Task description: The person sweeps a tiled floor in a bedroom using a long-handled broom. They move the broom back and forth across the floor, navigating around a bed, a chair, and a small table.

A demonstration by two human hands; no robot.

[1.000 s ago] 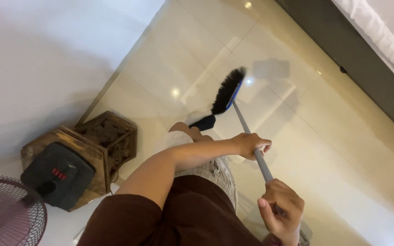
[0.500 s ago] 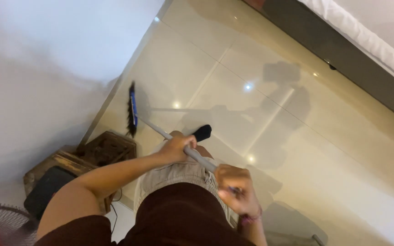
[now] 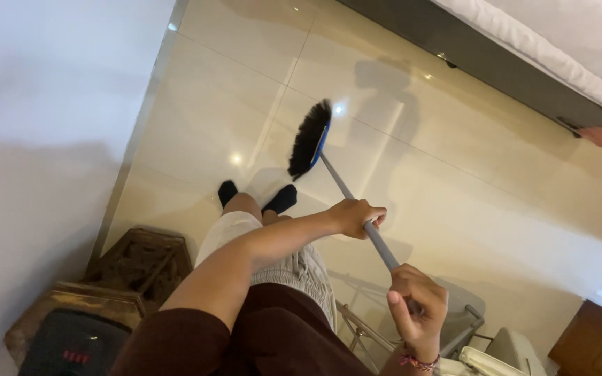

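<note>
Our broom with black bristles, blue head and grey metal handle (image 3: 313,141) has swung back from the wall side to the middle of the glossy cream tiled floor (image 3: 454,188), just ahead of our black-socked feet (image 3: 280,199); a fresh stroke seems begun. Our left hand (image 3: 357,216) grips the handle midway, our right hand (image 3: 416,306) its upper end. The carved wooden stand (image 3: 141,261), probably a stool, stays by the wall.

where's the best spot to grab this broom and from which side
Take the broom by its long grey handle, not the black bristle head. The handle slants up from the floor toward the person, so wrap it from above. The left hand holds it mid-shaft and the right hand grips near the top end; this spacing should give good control.
</note>
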